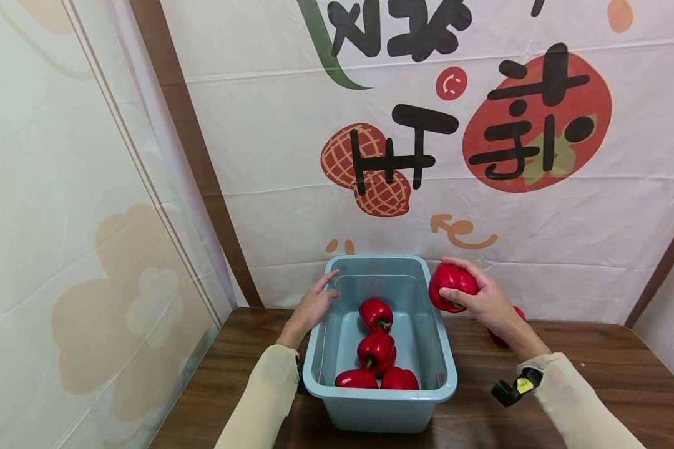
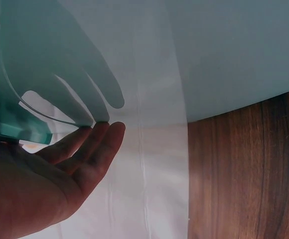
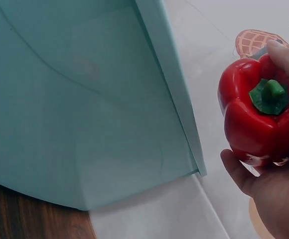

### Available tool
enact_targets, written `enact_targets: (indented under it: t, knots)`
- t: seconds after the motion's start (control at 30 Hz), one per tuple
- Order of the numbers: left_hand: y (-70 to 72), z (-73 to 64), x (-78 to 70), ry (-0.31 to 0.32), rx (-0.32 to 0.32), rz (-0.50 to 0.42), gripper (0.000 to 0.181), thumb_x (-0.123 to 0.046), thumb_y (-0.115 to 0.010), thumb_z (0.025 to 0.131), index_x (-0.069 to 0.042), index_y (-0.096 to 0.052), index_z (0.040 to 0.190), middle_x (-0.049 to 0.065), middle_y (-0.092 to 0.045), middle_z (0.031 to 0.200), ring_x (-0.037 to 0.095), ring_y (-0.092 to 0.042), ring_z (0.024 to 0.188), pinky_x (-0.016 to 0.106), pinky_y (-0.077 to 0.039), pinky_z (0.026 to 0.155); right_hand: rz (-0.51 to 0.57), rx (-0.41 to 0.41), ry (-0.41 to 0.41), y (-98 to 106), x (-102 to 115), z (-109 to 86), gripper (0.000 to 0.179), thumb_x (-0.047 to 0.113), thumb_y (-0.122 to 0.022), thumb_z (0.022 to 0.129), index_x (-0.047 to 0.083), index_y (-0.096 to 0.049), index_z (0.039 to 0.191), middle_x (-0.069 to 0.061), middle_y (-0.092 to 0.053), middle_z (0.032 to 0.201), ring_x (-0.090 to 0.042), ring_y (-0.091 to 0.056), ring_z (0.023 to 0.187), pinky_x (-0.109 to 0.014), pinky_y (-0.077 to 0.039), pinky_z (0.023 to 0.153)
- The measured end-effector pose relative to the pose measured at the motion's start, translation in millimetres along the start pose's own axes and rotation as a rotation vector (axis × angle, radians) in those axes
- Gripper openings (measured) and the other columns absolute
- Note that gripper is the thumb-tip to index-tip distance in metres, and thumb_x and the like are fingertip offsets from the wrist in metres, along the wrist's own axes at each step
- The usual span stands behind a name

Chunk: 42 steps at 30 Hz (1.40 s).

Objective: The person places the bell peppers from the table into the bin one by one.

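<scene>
A light blue plastic bin (image 1: pixel 379 394) stands on the table and holds several red bell peppers, one of them a pepper (image 1: pixel 375 312) near its middle. Beyond the bin's right rim, my right hand (image 1: pixel 485 302) grips another red bell pepper (image 1: pixel 452 287) between thumb and fingers. In the right wrist view this pepper's green stem (image 3: pixel 270 94) faces the camera. My left hand (image 1: pixel 313 305) is at the bin's left rim, its fairly straight fingers (image 2: pixel 102 144) at the outer wall in the left wrist view.
The wooden table (image 1: pixel 595 374) has dark grain. Another red thing (image 1: pixel 519 312) lies partly hidden behind my right wrist. A printed white cloth (image 1: pixel 286 156) hangs behind the bin, with a second cloth (image 1: pixel 62 187) to the left.
</scene>
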<state>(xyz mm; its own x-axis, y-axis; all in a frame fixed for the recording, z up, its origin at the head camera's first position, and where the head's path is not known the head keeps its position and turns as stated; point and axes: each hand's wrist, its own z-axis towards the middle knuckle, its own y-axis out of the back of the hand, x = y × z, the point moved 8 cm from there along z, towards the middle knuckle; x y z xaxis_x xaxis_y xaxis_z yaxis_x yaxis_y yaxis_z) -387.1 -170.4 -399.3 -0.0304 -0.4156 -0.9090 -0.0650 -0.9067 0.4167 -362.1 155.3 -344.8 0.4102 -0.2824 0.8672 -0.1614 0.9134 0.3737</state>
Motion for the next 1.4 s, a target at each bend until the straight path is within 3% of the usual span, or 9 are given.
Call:
enact_targets:
  t: [1.4]
  knots:
    - [-0.1,0.7,3.4,0.014,0.005,-0.020,0.053,-0.026,-0.045,0.099,-0.028,-0.040,0.152,0.011,-0.027,0.162,0.040,-0.038,0.138,0.067,-0.030,0.108,0.030,0.076,0.027,-18.5,16.3,4.4,0.064,0.021,-0.074,0.088,0.024,-0.045,0.145,-0.011,-0.042,0.142,-0.038,-0.039,0.126,-0.040,-0.056,0.080]
